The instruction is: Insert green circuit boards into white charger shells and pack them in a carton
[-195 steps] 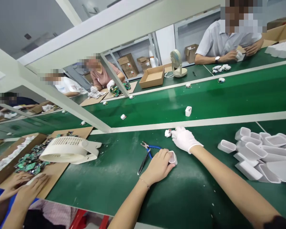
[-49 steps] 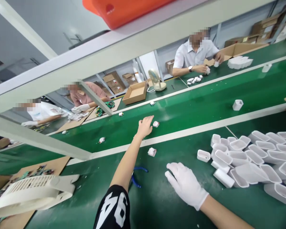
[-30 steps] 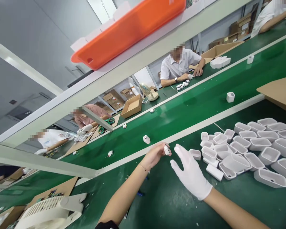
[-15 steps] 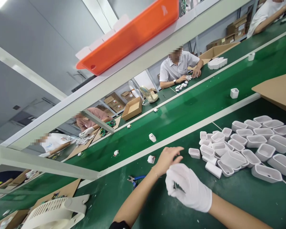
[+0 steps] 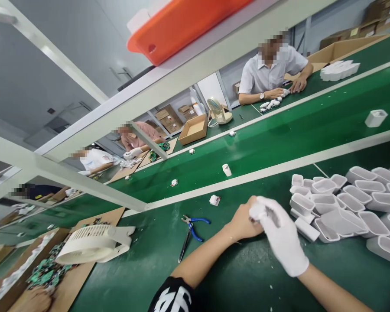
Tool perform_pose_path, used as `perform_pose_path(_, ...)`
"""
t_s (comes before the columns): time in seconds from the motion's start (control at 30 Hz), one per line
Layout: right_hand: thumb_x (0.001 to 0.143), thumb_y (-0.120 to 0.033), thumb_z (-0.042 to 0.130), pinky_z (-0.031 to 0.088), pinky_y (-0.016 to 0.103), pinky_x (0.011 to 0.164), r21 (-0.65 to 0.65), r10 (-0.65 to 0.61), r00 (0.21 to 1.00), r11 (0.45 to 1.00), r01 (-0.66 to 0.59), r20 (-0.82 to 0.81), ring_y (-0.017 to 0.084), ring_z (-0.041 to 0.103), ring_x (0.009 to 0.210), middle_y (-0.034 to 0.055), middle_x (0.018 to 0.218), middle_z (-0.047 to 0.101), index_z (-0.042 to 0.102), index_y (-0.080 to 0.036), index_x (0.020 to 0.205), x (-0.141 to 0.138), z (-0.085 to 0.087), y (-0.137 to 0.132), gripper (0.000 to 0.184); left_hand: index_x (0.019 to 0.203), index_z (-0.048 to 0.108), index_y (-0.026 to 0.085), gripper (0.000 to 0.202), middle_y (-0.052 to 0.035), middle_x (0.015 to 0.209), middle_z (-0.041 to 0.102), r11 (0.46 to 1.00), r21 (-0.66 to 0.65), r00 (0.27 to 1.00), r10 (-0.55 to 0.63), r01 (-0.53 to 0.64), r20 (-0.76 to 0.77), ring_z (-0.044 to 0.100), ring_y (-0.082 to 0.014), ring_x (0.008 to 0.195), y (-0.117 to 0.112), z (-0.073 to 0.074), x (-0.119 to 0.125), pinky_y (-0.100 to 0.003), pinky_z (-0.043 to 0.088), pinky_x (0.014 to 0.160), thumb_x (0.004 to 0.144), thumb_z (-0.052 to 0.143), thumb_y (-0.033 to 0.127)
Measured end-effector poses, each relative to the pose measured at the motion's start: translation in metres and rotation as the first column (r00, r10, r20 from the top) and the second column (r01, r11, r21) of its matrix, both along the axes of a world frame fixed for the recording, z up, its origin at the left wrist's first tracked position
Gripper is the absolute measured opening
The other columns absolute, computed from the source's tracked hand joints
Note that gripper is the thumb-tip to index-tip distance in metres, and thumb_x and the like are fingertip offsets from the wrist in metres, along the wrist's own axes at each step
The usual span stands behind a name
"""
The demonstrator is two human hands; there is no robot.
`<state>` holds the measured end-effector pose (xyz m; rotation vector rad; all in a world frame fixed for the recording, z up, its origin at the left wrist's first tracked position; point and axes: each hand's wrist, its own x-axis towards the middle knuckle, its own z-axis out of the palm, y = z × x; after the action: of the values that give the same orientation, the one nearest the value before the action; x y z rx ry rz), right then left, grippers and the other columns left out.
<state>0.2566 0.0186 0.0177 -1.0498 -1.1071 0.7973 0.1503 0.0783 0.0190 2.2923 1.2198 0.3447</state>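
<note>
My left hand (image 5: pixel 245 219), bare, meets my right hand (image 5: pixel 284 238), which wears a white glove, above the green worktop. The fingers of both are closed together. Something whitish shows between them, but glove and thing blend, so I cannot make out what it is. Just right of the glove lies a cluster of open white plastic cases (image 5: pixel 325 203), hollow and rounded at the corners; one lies on its side. Left of my left forearm are blue-handled pliers (image 5: pixel 191 225) and dark tweezers (image 5: pixel 183 248). A small white part (image 5: pixel 214 199) sits beyond my left wrist.
A green conveyor belt (image 5: pixel 273 145) crosses behind a pale rail, carrying small white parts and a white case (image 5: pixel 376 118). A cream fan (image 5: pixel 94 242) stands at left by boards on cardboard. An orange tray (image 5: pixel 188 30) rests overhead. Several people sit opposite.
My left hand has drawn back from beside the loose white case and joined the gloved right hand. That case no longer shows. The view has shifted, revealing more at the left.
</note>
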Motion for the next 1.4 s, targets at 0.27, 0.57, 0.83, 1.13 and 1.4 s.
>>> perform_pose_path(0.27, 0.079, -0.045, 0.067, 0.057, 0.036, 0.080, -0.197, 0.276, 0.891, 0.912, -0.361, -0.360, 0.018, 0.067, 0.081, 0.0045, 0.094, 0.069, 0.061, -0.023, 0.112, 0.012, 0.019, 0.005, 0.040, 0.106, 0.052, 0.018, 0.036, -0.0087, 0.102, 0.056, 0.998, 0.052, 0.941, 0.005, -0.024, 0.339, 0.058, -0.0188, 0.087, -0.044, 0.014, -0.097, -0.027, 0.052, 0.065, 0.071, 0.059, 0.022)
perform_pose_path(0.57, 0.077, -0.020, 0.068, 0.057, 0.029, 0.082, -0.042, 0.354, 0.863, 0.930, -0.364, 0.361, 0.020, 0.067, 0.094, 0.0041, 0.105, 0.069, 0.066, -0.027, 0.104, -0.009, 0.009, -0.016, 0.028, 0.115, 0.053, 0.016, 0.044, -0.0100, 0.098, 0.062, 0.922, 0.388, 0.921, -0.154, 0.004, 0.358, 0.059, -0.0203, 0.088, -0.056, 0.013, -0.110, -0.034, 0.053, 0.076, 0.073, 0.062, 0.024)
perform_pose_path(0.83, 0.081, -0.025, 0.065, 0.059, 0.028, 0.078, 0.044, 0.301, 0.762, 0.918, -0.395, 0.573, 0.020, 0.070, 0.092, 0.0055, 0.105, 0.071, 0.066, -0.025, 0.104, -0.011, 0.007, -0.019, 0.022, 0.117, 0.053, 0.014, 0.045, -0.0104, 0.093, 0.063, 0.875, 0.484, 0.913, -0.197, 0.000, 0.357, 0.058, -0.0194, 0.079, -0.060, 0.012, -0.115, -0.035, 0.053, 0.069, 0.073, 0.060, 0.025)
perform_pose_path(1.13, 0.094, -0.024, 0.048, 0.056, 0.023, 0.077, 0.212, 0.178, 0.669, 0.863, -0.458, 0.722, 0.016, 0.068, 0.090, 0.0084, 0.102, 0.070, 0.061, -0.020, 0.102, -0.012, 0.018, -0.017, 0.016, 0.116, 0.053, 0.010, 0.044, -0.0121, 0.090, 0.064, 0.842, 0.540, 0.917, -0.224, 0.011, 0.330, 0.061, -0.0207, 0.081, -0.060, 0.011, -0.116, -0.036, 0.055, 0.068, 0.076, 0.060, 0.026)
perform_pose_path(1.4, 0.095, -0.024, 0.044, 0.054, 0.025, 0.063, 0.113, 0.270, 0.567, 0.828, -0.550, 0.778, 0.016, 0.066, 0.070, 0.0046, 0.079, 0.068, 0.066, -0.024, 0.080, -0.012, 0.025, -0.019, 0.026, 0.116, 0.053, 0.009, 0.044, -0.0118, 0.088, 0.064, 0.809, 0.588, 0.904, -0.251, 0.000, 0.346, 0.061, -0.0208, 0.081, -0.060, 0.009, -0.115, -0.035, 0.055, 0.066, 0.075, 0.057, 0.024)
